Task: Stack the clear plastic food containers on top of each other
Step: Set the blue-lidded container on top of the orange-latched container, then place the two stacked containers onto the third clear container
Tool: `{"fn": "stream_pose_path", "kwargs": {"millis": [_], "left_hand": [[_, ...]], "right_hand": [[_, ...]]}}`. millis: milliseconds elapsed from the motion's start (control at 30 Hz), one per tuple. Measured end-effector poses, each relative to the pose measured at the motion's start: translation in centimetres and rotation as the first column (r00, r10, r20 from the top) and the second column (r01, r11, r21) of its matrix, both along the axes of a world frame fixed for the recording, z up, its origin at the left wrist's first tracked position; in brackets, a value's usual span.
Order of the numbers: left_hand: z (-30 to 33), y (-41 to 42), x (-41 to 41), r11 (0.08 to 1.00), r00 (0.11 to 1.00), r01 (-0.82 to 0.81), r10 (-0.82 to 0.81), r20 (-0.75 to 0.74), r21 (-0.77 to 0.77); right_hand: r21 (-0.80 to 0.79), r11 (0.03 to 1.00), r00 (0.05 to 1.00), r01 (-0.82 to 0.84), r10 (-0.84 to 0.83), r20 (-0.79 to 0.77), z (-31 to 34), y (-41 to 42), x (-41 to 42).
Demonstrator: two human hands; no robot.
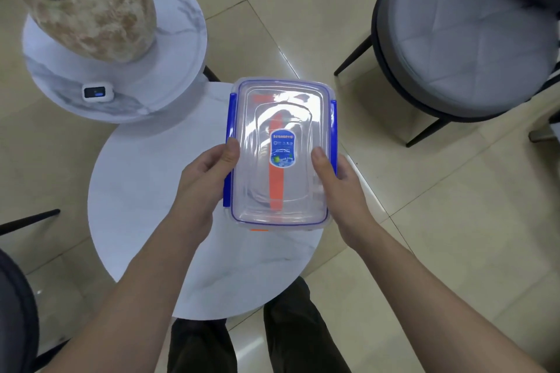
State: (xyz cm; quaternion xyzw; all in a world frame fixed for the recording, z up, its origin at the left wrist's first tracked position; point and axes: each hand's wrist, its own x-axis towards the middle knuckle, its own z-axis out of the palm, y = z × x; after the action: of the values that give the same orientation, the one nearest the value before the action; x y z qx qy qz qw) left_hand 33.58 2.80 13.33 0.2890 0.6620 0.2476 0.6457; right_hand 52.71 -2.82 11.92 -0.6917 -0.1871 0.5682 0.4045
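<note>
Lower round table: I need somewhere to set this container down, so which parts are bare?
The lower round table is bare left of the left hand and between the forearms. The container covers its right side.

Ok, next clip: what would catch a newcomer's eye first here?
The clear container with blue clips at centre, gripped at its sides by the left hand and right hand over the lower round marble table; something orange shows through it. At upper left, a potted plant stands on a higher marble table.
</note>
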Motion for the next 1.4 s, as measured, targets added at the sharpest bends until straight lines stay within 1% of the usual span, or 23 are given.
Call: {"fn": "stream_pose_path", "kwargs": {"millis": [167,300,400,500,600,700,767,833,933,1067,1133,1267,1400], "left_hand": [[0.4,0.0,0.2,1.000,1.000,-0.024,0.024,0.009,-0.016],[0.7,-0.3,0.3,1.000,0.999,-0.025,0.026,0.021,-0.011],[0.2,-1.0,-0.4,0.998,0.999,-0.035,0.036,0.025,-0.046],[-1.0,-2.8,-1.8,0.979,0.991,-0.136,0.135,-0.012,-0.153],[-2.4,-5.8,-3.0,0.958,0.983,-0.182,0.185,-0.010,-0.222],[-3.1,-7.8,-3.0,0.947,0.978,-0.185,0.204,0.044,-0.262],[-3.2,-8.2,-2.7,0.956,0.982,-0.164,0.182,0.053,-0.244],[-3.3,-8.2,-2.3,0.966,0.985,-0.152,0.166,0.049,-0.211],[-3.2,-8.0,-1.8,0.976,0.989,-0.141,0.146,0.015,-0.167],[-3.4,-8.5,-1.5,0.979,0.991,-0.132,0.133,0.001,-0.155],[-3.6,-9.1,-1.2,0.978,0.992,-0.124,0.127,0.008,-0.168],[-4.0,-10.6,0.1,0.968,0.992,-0.114,0.124,0.031,-0.223],[-4.1,-11.9,1.6,0.964,0.989,-0.093,0.117,0.085,-0.250]], "right_hand": [[-0.021,0.999,0.999,0.039,-0.040,-0.029,0.2,0.0,-0.2],[0.010,0.997,0.992,0.081,-0.080,-0.095,0.4,-0.7,-0.1],[-0.080,0.971,0.972,0.226,-0.230,-0.042,-0.1,-2.2,0.4],[-0.189,0.899,0.915,0.396,-0.404,-0.005,-1.1,-4.8,0.4],[-0.282,0.845,0.874,0.454,-0.484,-0.042,-2.0,-7.7,-0.5],[-0.326,0.852,0.874,0.409,-0.469,-0.129,-2.5,-9.7,-2.0],[-0.307,0.874,0.881,0.377,-0.440,-0.172,-2.6,-10.0,-2.8],[-0.266,0.900,0.899,0.346,-0.399,-0.180,-2.7,-9.8,-3.2],[-0.230,0.916,0.916,0.328,-0.368,-0.158,-2.6,-9.1,-3.4],[-0.241,0.909,0.927,0.340,-0.367,-0.079,-2.7,-8.5,-3.4],[-0.230,0.902,0.919,0.366,-0.390,-0.065,-2.9,-8.5,-2.9],[-0.209,0.888,0.897,0.411,-0.435,-0.084,-3.3,-8.2,-1.1],[-0.190,0.898,0.908,0.397,-0.414,-0.059,-3.6,-7.4,1.0]]}}
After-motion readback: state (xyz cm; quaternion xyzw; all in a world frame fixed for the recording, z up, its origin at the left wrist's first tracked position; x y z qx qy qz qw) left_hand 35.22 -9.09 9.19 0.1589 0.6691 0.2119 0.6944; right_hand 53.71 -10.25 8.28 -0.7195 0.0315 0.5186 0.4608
